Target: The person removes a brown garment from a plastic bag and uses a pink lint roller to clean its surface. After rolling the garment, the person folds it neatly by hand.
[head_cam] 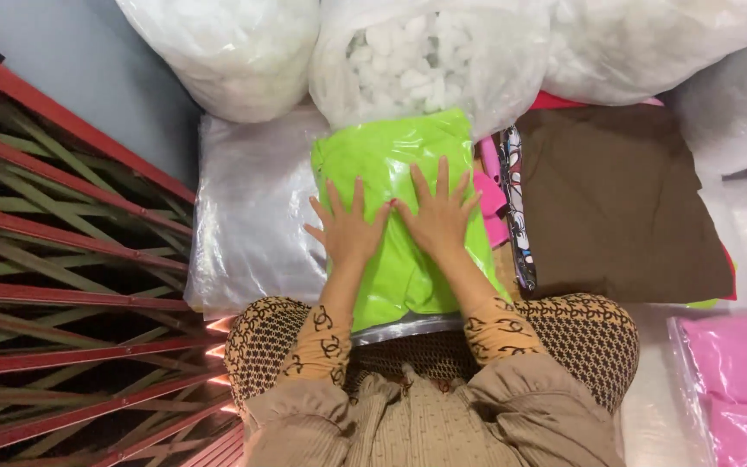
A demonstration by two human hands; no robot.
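- The left hand (346, 232) lies flat on a bright green bag (395, 216), palm down, fingers (335, 195) spread wide and pinching nothing.
- The right hand (439, 220) lies flat just beside it on the same bag, fingers fanned out, its thumb touching the left hand's.
- The green bag lies in front of the person's lap, on top of a clear plastic sheet (252, 216), with its near end over the knees.
- Beyond it stand big clear sacks of white stuffing (430, 56).
- To the right lies folded brown cloth (624, 203), with a patterned strip (516, 207) and pink pieces (491, 197) between it and the bag.
- A pink bag (737, 380) lies at far right; red metal bars (62, 285) run along the left.
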